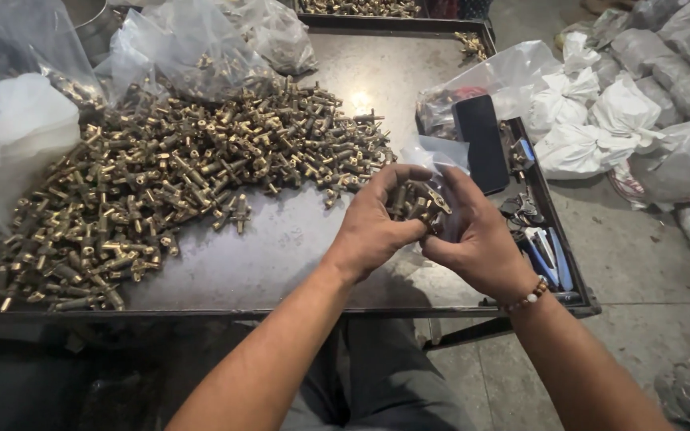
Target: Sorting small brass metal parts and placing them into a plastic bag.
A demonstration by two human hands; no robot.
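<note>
Between my two hands: a small clutch of brass fittings (418, 201) sits over the right part of the table, held up off the surface, touching both palms.
Long axis of the top fitting: I read it as slanting from upper left down to lower right, its pale tip towards my right hand; the pieces below it are too bunched to tell.
Left hand (377, 223): curled, thumb and fingers closed on the near side of the clutch, index finger arched over the top.
Right hand (473, 235): cupped under and behind the same pieces, fingers bent round them, thumb towards the left hand; a bead bracelet (525, 298) sits at the wrist.
Nearer hand: I judge both equally near, since each touches the fittings; the left covers more of them from my view.
Clear bag (433, 152): just behind the fingers, its mouth towards the hands; whether it touches them I cannot tell.
Big heap of fittings (169, 183): lies to the left of the hands, well apart from the right one, nearer the left arm.
Dark phone (481, 144): beyond the right hand, leaning on another bag.
Blue-handled tools (543, 251): just right of the right hand, at the table (281, 255) edge.
</note>
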